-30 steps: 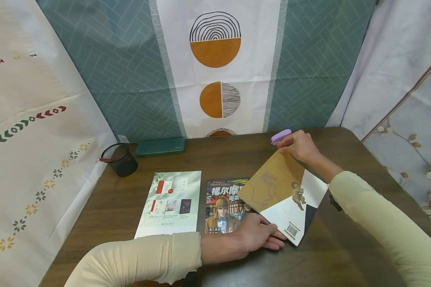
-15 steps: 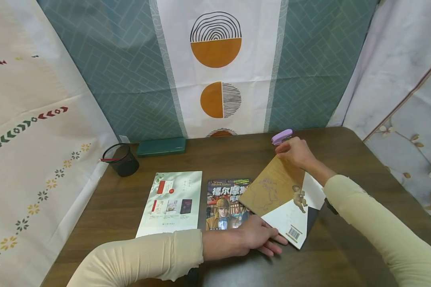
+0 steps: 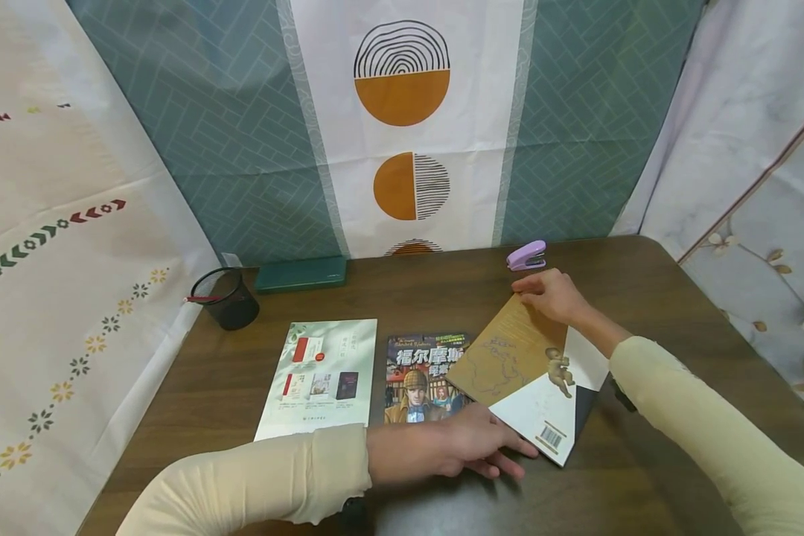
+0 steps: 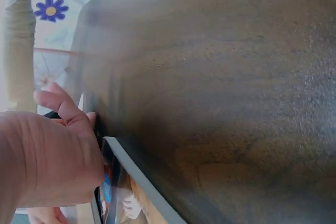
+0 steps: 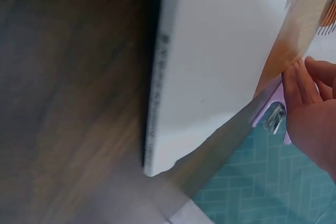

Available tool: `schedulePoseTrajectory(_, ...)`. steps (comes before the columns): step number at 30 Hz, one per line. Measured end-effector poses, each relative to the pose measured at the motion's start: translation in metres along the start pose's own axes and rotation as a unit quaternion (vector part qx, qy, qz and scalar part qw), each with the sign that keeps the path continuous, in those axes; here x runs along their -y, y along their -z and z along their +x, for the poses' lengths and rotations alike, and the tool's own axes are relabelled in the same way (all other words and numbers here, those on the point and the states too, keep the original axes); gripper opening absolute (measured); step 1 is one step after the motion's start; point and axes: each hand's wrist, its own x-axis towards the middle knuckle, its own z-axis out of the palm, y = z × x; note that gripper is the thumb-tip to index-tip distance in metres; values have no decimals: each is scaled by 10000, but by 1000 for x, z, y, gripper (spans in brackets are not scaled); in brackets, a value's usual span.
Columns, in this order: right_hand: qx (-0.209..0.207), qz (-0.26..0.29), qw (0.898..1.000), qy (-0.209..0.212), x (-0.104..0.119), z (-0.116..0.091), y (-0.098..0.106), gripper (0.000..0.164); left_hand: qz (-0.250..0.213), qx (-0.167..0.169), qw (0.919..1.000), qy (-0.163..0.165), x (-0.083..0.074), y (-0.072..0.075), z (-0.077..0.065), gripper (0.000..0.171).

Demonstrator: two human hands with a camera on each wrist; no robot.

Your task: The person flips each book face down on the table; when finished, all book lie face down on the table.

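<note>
A book [image 3: 509, 357] with a tan and white back cover lies askew in the head view, one corner overlapping a comic-style book [image 3: 415, 387]. My right hand [image 3: 552, 298] pinches the tan book's far corner between thumb and fingers. In the right wrist view, that hand [image 5: 312, 103] is at the corner, and the white cover [image 5: 220, 66] fills the middle. My left hand [image 3: 469, 443] reaches across the comic book's lower part, hiding it, with extended fingers beside the tan book's near edge. The left wrist view shows the left hand [image 4: 58, 156] over the comic book's edge [image 4: 142, 182].
A pale green book or leaflet [image 3: 321, 380] lies left of the comic book. Behind it are a black mesh pen cup [image 3: 231, 301] and a dark green case [image 3: 300, 275]. A lilac stapler [image 3: 527, 255] sits beyond the right hand, near the brown table's [image 3: 616, 484] back edge.
My right hand has come slightly nearer, lowering the tan book's far corner and uncovering more of the stapler. The book's near corner has shifted slightly nearer and right. My left fingers have spread.
</note>
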Motion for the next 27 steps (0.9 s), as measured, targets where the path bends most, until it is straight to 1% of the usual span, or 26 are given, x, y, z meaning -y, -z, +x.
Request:
schedulePoseTrajectory(2,79,5,9999,123,-2,-4,2,33,71,112,9999,34,-2,3,-2,18)
schedulePoseTrajectory(4,169,13,9996,245,-3,-9,3,38,175,300,9994,66,-4,8,-3,19)
schedulePoseTrajectory(8,385,203,9981,441,-4,-20,5,44,333,765,9965,57,-9,24,-6,22)
schedulePoseTrajectory(10,412,215,9974,547,-5,-27,6,49,436,976,9943,-42,-13,35,-6,25)
schedulePoseTrajectory(13,394,119,9971,638,-6,-37,9,59,698,1115,9905,-390,-22,53,-5,30)
schedulePoseTrajectory(15,425,68,9973,601,-8,-44,13,68,1028,1018,9872,-672,-28,66,-4,33)
schedulePoseTrajectory(16,486,98,9972,554,-9,-48,15,73,1243,957,9840,-850,-31,73,-4,35)
schedulePoseTrajectory(18,666,212,9965,461,-12,-56,20,84,1781,810,9734,-1190,-38,86,-3,39)
schedulePoseTrajectory(20,862,331,9950,392,-14,-63,24,94,2463,608,9549,-1544,-43,98,-2,44)
schedulePoseTrajectory(21,956,332,9941,380,-15,-67,26,98,2839,503,9420,-1718,-46,104,-1,48)
schedulePoseTrajectory(22,1052,336,9933,353,-16,-71,28,102,3240,376,9266,-1872,-48,109,-1,53)
schedulePoseTrajectory(24,1199,317,9918,317,-18,-79,32,107,3901,121,8972,-2064,-52,117,1,66)
schedulePoseTrajectory(27,1350,187,9903,253,-20,-91,37,112,4808,-184,8442,-2362,-53,127,6,81)
